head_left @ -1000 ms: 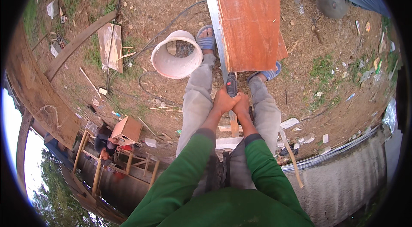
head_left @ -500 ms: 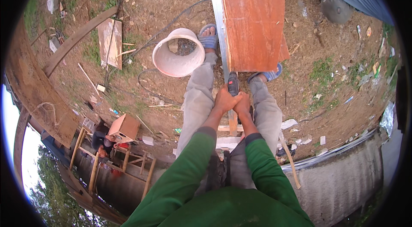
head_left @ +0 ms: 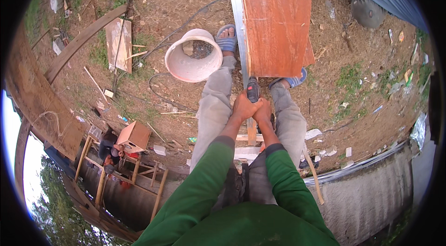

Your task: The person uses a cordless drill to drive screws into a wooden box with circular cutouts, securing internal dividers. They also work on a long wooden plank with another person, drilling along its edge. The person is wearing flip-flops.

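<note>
Left hand (head_left: 245, 108) and right hand (head_left: 263, 109) tight around black drill (head_left: 252, 90), long axis forward, nose toward brown panel (head_left: 276, 27).

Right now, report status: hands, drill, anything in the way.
Left hand and right hand closed together on drill. Drill's nose at near edge of reddish board. Bucket to the left, not between them.

left arm (head_left: 195, 183) and right arm (head_left: 293, 183) reaching forward in green sleeves, slanting inward, meeting in front of body. bare wrists past dark cuffs. left hand (head_left: 243, 107) and right hand (head_left: 263, 111) touching, fingers of both curled in closed grip. legs (head_left: 212, 106) apart; left foot (head_left: 227, 33) set farther ahead than right foot (head_left: 284, 83).
</note>
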Demonstrator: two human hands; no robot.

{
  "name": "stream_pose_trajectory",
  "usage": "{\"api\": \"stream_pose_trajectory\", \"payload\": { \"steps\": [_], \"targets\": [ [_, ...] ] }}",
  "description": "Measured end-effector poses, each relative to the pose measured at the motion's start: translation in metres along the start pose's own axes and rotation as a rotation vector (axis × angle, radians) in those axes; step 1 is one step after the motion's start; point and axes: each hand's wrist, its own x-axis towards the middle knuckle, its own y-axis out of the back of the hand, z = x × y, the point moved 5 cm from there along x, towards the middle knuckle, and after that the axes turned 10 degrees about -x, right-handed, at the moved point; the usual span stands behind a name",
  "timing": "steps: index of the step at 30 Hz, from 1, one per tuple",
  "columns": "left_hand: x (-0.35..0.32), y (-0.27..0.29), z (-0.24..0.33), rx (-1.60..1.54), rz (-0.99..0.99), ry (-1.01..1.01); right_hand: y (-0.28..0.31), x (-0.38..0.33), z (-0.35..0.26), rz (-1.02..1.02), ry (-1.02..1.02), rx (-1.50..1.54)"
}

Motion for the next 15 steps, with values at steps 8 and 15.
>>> {"api": "stream_pose_trajectory", "payload": {
  "steps": [8, 15],
  "targets": [
    [0.003, -0.002, -0.005, 0.009, 0.050, -0.044, 0.003, 0.004, -0.003, -0.072, -0.038, -0.093],
    [0.010, -0.007, -0.017, -0.042, 0.004, 0.012, 0.007, 0.006, -0.004, -0.046, -0.019, -0.069]
  ]
}}
